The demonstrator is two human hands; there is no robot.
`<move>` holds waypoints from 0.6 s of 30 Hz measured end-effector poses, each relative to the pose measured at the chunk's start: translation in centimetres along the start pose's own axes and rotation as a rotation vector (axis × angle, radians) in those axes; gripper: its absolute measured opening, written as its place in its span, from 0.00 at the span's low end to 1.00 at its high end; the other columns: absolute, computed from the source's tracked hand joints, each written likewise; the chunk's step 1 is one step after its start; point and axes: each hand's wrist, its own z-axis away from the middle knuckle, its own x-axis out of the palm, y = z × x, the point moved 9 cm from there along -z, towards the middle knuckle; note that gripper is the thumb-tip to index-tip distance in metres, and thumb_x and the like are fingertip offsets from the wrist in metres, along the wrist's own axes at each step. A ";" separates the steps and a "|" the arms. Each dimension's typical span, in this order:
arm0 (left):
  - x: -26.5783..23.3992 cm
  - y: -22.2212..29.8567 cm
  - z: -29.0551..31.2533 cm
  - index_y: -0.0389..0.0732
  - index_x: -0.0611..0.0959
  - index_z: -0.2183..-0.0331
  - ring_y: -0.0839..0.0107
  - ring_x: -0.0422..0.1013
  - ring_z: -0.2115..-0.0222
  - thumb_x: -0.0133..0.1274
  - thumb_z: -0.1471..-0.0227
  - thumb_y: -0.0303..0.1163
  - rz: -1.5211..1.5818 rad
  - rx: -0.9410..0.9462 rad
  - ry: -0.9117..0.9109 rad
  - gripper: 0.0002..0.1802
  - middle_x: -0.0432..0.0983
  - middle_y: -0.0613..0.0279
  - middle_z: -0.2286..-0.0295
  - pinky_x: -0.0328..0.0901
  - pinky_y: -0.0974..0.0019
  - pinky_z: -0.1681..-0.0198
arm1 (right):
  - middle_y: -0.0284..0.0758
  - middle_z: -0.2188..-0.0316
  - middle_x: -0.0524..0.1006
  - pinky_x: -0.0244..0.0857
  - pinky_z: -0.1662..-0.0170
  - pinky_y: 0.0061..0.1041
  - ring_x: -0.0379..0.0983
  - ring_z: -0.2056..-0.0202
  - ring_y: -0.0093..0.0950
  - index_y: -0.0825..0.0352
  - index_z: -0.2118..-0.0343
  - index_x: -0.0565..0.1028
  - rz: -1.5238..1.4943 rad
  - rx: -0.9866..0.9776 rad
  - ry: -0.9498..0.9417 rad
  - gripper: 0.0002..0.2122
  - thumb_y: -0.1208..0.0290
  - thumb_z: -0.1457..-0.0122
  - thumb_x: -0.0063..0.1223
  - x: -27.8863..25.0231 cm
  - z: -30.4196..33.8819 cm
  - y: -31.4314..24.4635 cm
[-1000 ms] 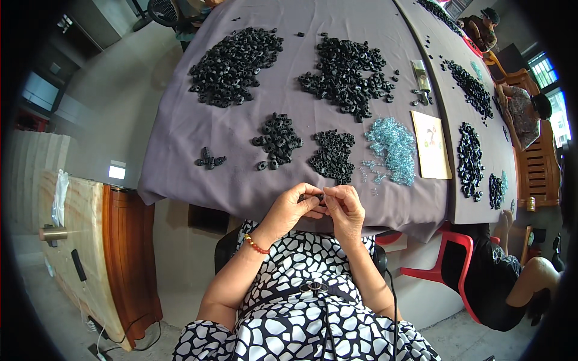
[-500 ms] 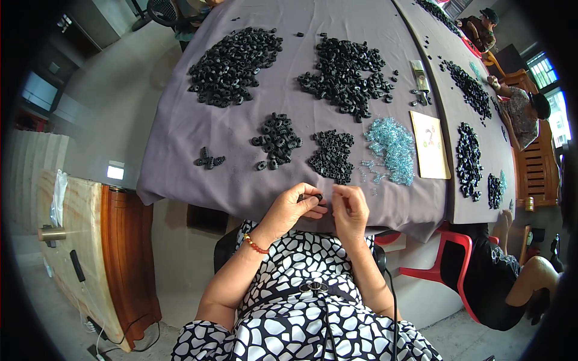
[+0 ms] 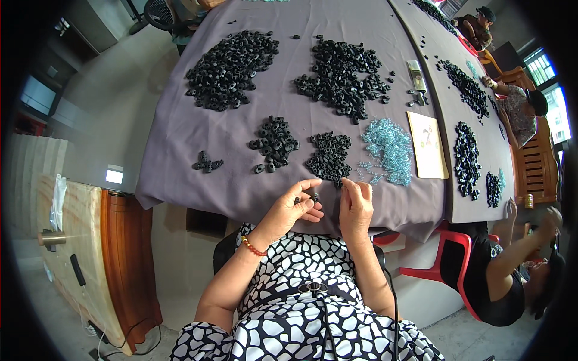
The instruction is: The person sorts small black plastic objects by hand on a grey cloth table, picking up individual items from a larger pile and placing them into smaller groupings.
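My left hand [image 3: 288, 207] is over the table's near edge, its fingers curled around small black pieces [image 3: 315, 197] that show at the fingertips. To its right, my right hand [image 3: 356, 207] has thumb and forefinger pressed together at the near edge of a pile of small black ring-like pieces [image 3: 329, 155]. What that pinch holds, if anything, is too small to make out. A heap of clear blue bits, perhaps tiny springs [image 3: 388, 150], lies right of this pile. On its left is a loose pile of larger black pieces [image 3: 277, 143].
Two big heaps of black pieces [image 3: 232, 69] [image 3: 346, 75] lie farther back on the grey cloth [image 3: 198, 129]. A few joined black pieces [image 3: 208, 162] sit at left, a printed card [image 3: 428, 145] and a tube [image 3: 416, 76] at right. Other people sit along the right, one on a red chair [image 3: 454, 259].
My right hand has moved away from my left hand, its fingertips now at the small black pile. My left fingers have opened slightly. The person at lower right has raised an arm.
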 end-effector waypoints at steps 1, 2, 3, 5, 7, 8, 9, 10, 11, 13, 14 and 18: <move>0.1 0.3 0.1 0.37 0.74 0.43 0.65 0.80 0.59 0.46 0.30 0.31 -0.015 0.006 0.003 0.18 0.76 0.55 0.59 0.76 0.65 0.54 | 0.38 0.64 0.75 0.73 0.65 0.34 0.77 0.66 0.37 0.62 0.56 0.78 0.013 -0.001 -0.012 0.10 0.79 0.40 0.58 0.0 0.0 -0.1; 0.1 0.2 0.1 0.37 0.74 0.43 0.65 0.80 0.59 0.46 0.30 0.31 -0.015 0.006 0.002 0.18 0.76 0.55 0.59 0.76 0.65 0.54 | 0.38 0.64 0.75 0.73 0.66 0.35 0.77 0.67 0.37 0.62 0.56 0.78 0.026 -0.002 -0.023 0.10 0.79 0.40 0.59 0.0 0.0 -0.2; 0.2 0.0 0.0 0.38 0.75 0.43 0.67 0.80 0.60 0.46 0.30 0.31 -0.018 0.001 -0.018 0.18 0.77 0.56 0.59 0.76 0.66 0.54 | 0.38 0.64 0.75 0.73 0.66 0.35 0.77 0.67 0.37 0.62 0.56 0.78 0.027 -0.001 -0.022 0.10 0.79 0.40 0.59 -0.1 0.1 -0.2; 0.1 -0.5 -0.1 0.39 0.75 0.43 0.69 0.80 0.60 0.45 0.30 0.31 -0.022 -0.001 -0.036 0.18 0.77 0.57 0.59 0.76 0.67 0.54 | 0.37 0.63 0.75 0.73 0.66 0.35 0.77 0.69 0.37 0.62 0.57 0.78 0.084 0.000 -0.058 0.10 0.78 0.40 0.59 0.4 0.3 -0.3; 0.1 -0.7 -0.2 0.38 0.77 0.44 0.71 0.80 0.61 0.45 0.30 0.31 -0.055 0.041 -0.052 0.17 0.77 0.58 0.60 0.76 0.68 0.54 | 0.37 0.63 0.75 0.73 0.66 0.35 0.77 0.69 0.38 0.62 0.57 0.78 0.072 -0.023 -0.054 0.09 0.78 0.41 0.59 0.3 0.3 -0.3; 0.2 -0.8 -0.1 0.38 0.77 0.44 0.71 0.80 0.61 0.44 0.30 0.31 -0.056 0.033 -0.057 0.17 0.77 0.59 0.60 0.76 0.68 0.54 | 0.37 0.64 0.75 0.73 0.67 0.35 0.77 0.68 0.38 0.62 0.58 0.78 0.061 -0.045 -0.051 0.09 0.79 0.41 0.60 0.3 0.2 -0.4; 0.1 -0.7 -0.2 0.38 0.77 0.44 0.71 0.80 0.61 0.44 0.30 0.31 -0.057 0.037 -0.060 0.17 0.77 0.59 0.60 0.76 0.68 0.54 | 0.37 0.64 0.75 0.73 0.67 0.35 0.77 0.68 0.38 0.62 0.58 0.78 0.063 -0.047 -0.047 0.09 0.79 0.41 0.60 0.3 0.1 -0.3; 0.0 -0.7 -0.1 0.38 0.77 0.44 0.71 0.80 0.61 0.44 0.30 0.31 -0.056 0.036 -0.057 0.16 0.77 0.58 0.60 0.76 0.68 0.54 | 0.38 0.63 0.75 0.73 0.67 0.35 0.77 0.68 0.38 0.62 0.58 0.78 0.056 -0.048 -0.055 0.09 0.79 0.41 0.59 0.3 0.2 -0.4; 0.0 -0.7 -0.1 0.38 0.77 0.45 0.70 0.80 0.61 0.44 0.30 0.31 -0.056 0.036 -0.053 0.16 0.77 0.58 0.60 0.76 0.68 0.55 | 0.38 0.63 0.75 0.73 0.67 0.35 0.77 0.68 0.38 0.62 0.58 0.77 0.049 -0.049 -0.063 0.09 0.79 0.41 0.59 0.3 0.3 -0.4; 0.3 -0.7 -0.2 0.39 0.76 0.44 0.70 0.80 0.61 0.45 0.30 0.30 -0.051 0.033 -0.059 0.17 0.77 0.58 0.60 0.76 0.68 0.55 | 0.38 0.64 0.76 0.73 0.66 0.35 0.77 0.68 0.39 0.63 0.58 0.77 0.052 -0.042 -0.062 0.10 0.81 0.41 0.57 0.1 0.3 -0.2; 0.2 -0.6 -0.1 0.38 0.75 0.43 0.68 0.80 0.61 0.46 0.30 0.32 -0.045 0.038 -0.041 0.18 0.77 0.57 0.60 0.76 0.66 0.55 | 0.39 0.64 0.76 0.73 0.66 0.36 0.77 0.68 0.39 0.64 0.57 0.76 0.013 -0.040 -0.027 0.09 0.81 0.41 0.57 -0.1 0.3 0.0; -0.3 -1.0 0.0 0.35 0.73 0.46 0.65 0.80 0.61 0.48 0.31 0.33 -0.033 0.028 -0.009 0.17 0.76 0.54 0.60 0.77 0.64 0.55 | 0.40 0.65 0.77 0.73 0.65 0.36 0.77 0.68 0.39 0.67 0.57 0.75 -0.018 -0.031 0.083 0.09 0.82 0.40 0.56 -0.9 0.6 0.3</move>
